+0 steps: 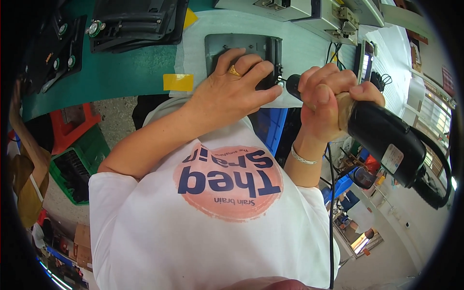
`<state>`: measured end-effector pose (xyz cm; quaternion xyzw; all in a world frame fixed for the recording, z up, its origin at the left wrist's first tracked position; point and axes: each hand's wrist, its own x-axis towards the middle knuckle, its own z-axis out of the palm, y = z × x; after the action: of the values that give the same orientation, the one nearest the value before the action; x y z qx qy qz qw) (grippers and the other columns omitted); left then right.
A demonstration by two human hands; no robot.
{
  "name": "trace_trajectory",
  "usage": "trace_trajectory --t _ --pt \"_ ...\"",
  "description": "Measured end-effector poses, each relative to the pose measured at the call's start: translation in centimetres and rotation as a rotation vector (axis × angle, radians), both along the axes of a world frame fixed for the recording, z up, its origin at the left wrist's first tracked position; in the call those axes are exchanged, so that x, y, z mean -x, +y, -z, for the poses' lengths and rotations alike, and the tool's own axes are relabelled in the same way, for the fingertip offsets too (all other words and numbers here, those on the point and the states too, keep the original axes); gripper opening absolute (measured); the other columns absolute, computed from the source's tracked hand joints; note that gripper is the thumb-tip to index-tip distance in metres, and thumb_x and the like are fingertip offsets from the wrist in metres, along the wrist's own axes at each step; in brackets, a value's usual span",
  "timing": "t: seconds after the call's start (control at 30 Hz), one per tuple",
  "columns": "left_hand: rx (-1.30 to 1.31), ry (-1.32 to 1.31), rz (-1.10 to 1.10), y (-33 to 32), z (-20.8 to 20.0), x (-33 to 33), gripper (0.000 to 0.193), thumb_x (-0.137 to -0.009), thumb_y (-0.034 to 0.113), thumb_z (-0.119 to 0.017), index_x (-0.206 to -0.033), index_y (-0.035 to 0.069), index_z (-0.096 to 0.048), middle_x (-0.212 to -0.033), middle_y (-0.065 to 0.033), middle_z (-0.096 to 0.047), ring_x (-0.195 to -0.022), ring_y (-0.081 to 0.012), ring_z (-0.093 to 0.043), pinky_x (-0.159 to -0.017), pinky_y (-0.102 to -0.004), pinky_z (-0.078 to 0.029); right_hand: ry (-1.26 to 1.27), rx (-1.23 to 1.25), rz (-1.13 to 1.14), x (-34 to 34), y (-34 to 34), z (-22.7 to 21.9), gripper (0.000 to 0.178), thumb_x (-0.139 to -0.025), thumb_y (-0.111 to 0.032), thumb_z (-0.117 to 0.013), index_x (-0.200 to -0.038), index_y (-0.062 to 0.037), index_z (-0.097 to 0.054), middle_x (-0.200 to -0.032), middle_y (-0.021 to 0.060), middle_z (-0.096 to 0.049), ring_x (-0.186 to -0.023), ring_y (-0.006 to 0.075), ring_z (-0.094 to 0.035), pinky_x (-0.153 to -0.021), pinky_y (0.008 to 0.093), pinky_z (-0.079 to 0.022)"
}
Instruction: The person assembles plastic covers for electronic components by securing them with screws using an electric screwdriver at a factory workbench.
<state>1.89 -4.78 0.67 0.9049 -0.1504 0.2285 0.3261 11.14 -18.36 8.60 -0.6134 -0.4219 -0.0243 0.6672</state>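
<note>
A dark grey plastic panel [263, 43] lies on the white sheet over the bench, with small metal parts along its right edge. My left hand [237, 79], a gold ring on one finger, covers the panel's near part. Its bent fingers press on top and the thumb reaches toward the right edge, holding the panel. My right hand [326, 99] is wrapped round a black electric screwdriver [386, 135], tilted so its bit points left. The bit meets or nearly meets the metal parts at the panel's right edge. My left palm hides the panel's near side.
Stacked black panels [137, 21] with round green-rimmed parts stand at the back left, more of them [58, 55] farther left. A yellow tape piece [178, 82] sits at the bench edge. Grey metal boxes [309, 12] stand behind. Someone's arm [26, 140] shows left, near a green crate [70, 176].
</note>
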Motion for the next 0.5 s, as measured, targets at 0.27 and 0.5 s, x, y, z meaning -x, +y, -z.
trace_trajectory --t 0.27,0.5 --pt "-0.029 -0.028 -0.024 -0.3 0.0 0.0 0.039 -0.066 0.013 -0.075 -0.104 0.025 -0.07 -0.109 -0.005 -0.053 -0.112 -0.0232 -0.051 -0.104 -0.0475 -0.036 0.255 -0.33 -0.087 -3.5 0.6 -2.7 0.045 -0.091 -0.004 -0.052 -0.134 -0.0126 -0.038 -0.07 0.007 -0.05 -0.062 0.0202 -0.051 -0.056 0.0383 -0.05" --pt "-0.005 -0.005 0.032 -0.3 -0.1 0.0 0.04 -0.068 0.015 -0.076 -0.106 0.026 -0.068 -0.111 -0.006 -0.053 -0.115 -0.0238 -0.049 -0.106 -0.0473 -0.035 0.134 -0.489 0.037 -5.9 6.3 -4.1 0.016 -0.091 -0.01 -0.049 -0.106 -0.0053 -0.045 -0.074 0.0063 -0.05 -0.067 0.0201 -0.051 -0.064 0.0412 -0.048"
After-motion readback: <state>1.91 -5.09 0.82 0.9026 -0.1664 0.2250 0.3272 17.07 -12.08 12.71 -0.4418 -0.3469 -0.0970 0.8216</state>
